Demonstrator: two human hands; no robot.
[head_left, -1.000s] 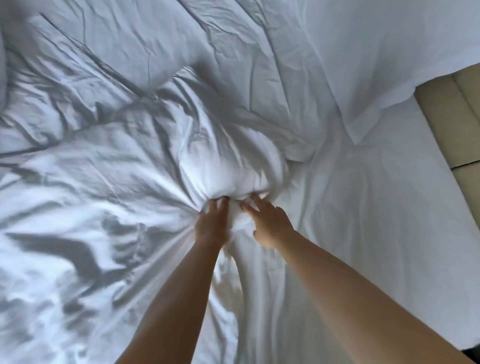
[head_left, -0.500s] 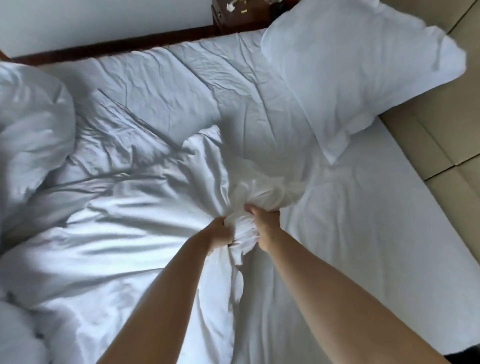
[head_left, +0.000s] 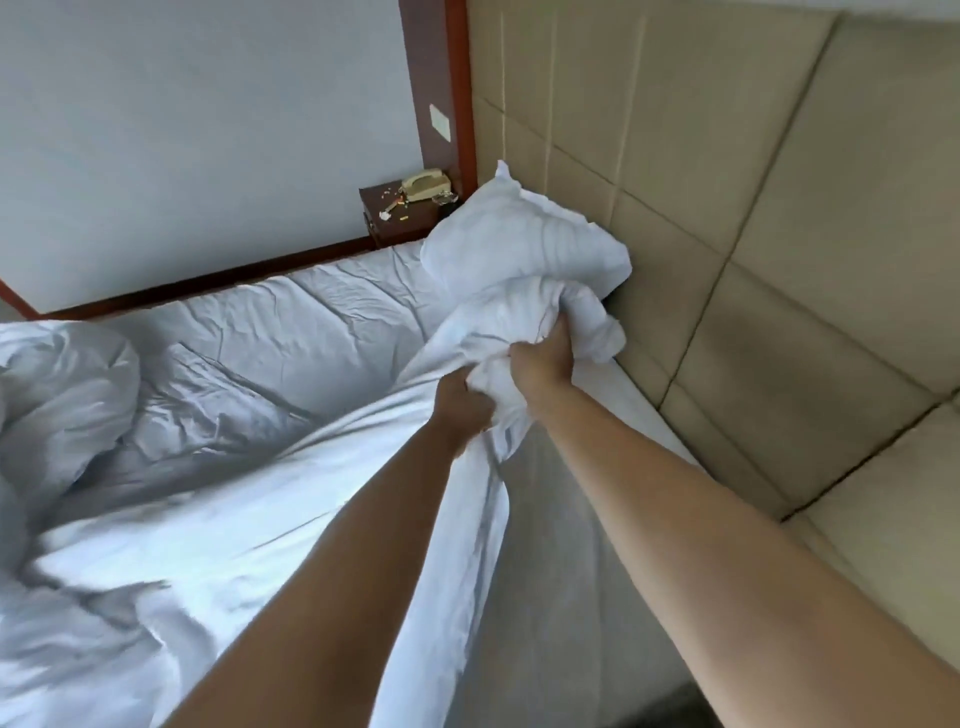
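Two bare forearms reach forward over a bed. The left hand (head_left: 462, 404) and the right hand (head_left: 540, 364) sit close together, both with fingers curled tight into a gathered bunch of a white duvet (head_left: 234, 525), which they hold raised above the mattress near the head of the bed. From the grip, the soft cotton fabric fans downward and to the left in long, taut folds, then slumps into rumpled, puffy mounds at the far left edge. Above the fists the bunched cloth balloons into a crumpled knot, just in front of a plump white pillow (head_left: 509, 244) with pointed corners. Under the duvet lies a creased white bed sheet (head_left: 311, 317). On the right stands a beige padded headboard (head_left: 779, 234), quilted in large square panels. Beyond the pillow, a dark wooden nightstand (head_left: 387, 221) carries a cream corded telephone (head_left: 425, 186) and small scattered bits.
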